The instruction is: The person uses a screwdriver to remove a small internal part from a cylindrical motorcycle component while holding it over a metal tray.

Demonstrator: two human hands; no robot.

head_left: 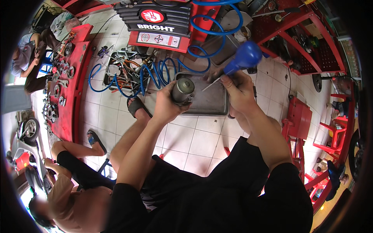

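Observation:
My left hand [168, 104] is wrapped around a dark metal cylinder [183, 91], with a round raised boss on its upper end. To the right, my right hand [241, 93] grips the dark neck of a spray gun with a blue bulb-shaped bottle [248, 57], slightly blurred. Its thin nozzle tube [211, 84] points down-left toward the cylinder, a small gap apart from it. Both hands are above a grey rectangular tray [211, 110] on the floor. My palm hides part of the cylinder, and the gun's trigger cannot be made out.
A coiled blue air hose [153, 75] lies beyond my hands, over a tray of pliers and other tools [120, 79]. A red bench [74, 105] with metal parts stands left; a red rack [311, 58] stands right. A seated person [83, 204] is close at left, another farther back.

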